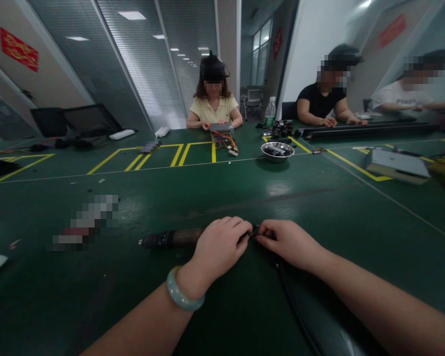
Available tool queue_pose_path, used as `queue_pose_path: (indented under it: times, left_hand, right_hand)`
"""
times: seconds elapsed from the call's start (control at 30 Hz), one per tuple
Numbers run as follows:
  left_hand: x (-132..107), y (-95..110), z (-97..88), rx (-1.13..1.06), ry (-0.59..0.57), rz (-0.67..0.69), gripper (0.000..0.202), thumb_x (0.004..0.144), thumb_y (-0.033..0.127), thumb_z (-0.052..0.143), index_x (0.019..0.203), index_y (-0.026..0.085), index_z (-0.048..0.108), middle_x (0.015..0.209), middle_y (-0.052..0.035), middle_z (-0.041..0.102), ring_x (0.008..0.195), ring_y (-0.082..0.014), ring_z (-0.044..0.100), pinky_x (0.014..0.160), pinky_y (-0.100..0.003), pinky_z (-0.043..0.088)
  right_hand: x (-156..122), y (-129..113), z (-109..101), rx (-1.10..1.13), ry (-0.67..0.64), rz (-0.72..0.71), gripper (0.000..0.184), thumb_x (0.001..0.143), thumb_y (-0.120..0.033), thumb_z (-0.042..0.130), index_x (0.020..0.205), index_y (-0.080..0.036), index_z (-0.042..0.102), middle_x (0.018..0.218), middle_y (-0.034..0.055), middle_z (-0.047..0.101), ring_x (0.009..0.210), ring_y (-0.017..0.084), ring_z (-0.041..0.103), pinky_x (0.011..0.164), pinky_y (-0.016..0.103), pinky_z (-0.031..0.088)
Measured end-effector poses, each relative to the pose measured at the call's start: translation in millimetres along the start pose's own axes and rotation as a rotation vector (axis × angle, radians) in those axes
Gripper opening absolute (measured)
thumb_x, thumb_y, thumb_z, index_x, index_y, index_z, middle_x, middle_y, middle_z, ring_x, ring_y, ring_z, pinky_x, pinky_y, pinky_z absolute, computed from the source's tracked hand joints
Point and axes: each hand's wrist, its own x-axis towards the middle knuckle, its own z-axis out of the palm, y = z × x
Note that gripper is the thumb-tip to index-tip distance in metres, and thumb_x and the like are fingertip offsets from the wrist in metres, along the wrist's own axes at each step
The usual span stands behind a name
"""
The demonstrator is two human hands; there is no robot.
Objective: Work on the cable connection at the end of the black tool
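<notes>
Reckon on a stiff, weighty cylindrical tool (173,239), best held mid-barrel, with left hand (221,249) curled over tool's rear, right hand (287,242) pinching dark end-piece (255,230) just beyond.

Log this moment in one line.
left hand: over screwdriver-like tool; right hand: pinching dark part; black cable: near right hand

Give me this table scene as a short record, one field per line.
Left hand: curled over a dark cylindrical tool
Right hand: pinching a small dark part beside the left hand, its shape mostly hidden
Cable: black, running from below the right hand to the picture's bottom edge
Bangle: pale green, on the left wrist
Surface: green table with yellow outlines
Farther off: metal bowl of dark pieces, bottle behind
Opposite: person in yellow top, hands on a grey box
</notes>
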Motion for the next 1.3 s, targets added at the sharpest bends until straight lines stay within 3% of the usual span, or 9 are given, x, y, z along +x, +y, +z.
queue_pose_path:
  times: [0.2, 1.3]
  left_hand:
    - [-0.2, -0.5, 0.8, 0.012, 0.01, -0.018, 0.019, 0.088, 0.02, 0.057, 0.107, 0.024, 0.057, 0.099, -0.0015, 0.062, 0.093, -0.0193, 0.058, 0.083, -0.034, 0.045]
    - [-1.1, -0.4, 1.6, 0.007, 0.027, -0.031, 0.011, 0.087, 0.022, 0.057, 0.098, 0.022, 0.056, 0.093, -0.0007, 0.061, 0.088, -0.0193, 0.056, 0.077, -0.035, 0.044]
  right_hand:
    - [0.8, 1.6, 1.1, 0.002, -0.001, -0.004, 0.017, 0.086, -0.036, 0.058, 0.085, -0.022, 0.066, 0.075, -0.0014, 0.067, 0.065, 0.013, 0.059, 0.056, 0.024, 0.034]
    - [0.9, 2.4, 1.6, 0.026, -0.007, -0.009, 0.015, 0.086, -0.036, 0.059, 0.084, -0.022, 0.065, 0.073, -0.0024, 0.066, 0.063, 0.012, 0.058, 0.055, 0.023, 0.034]
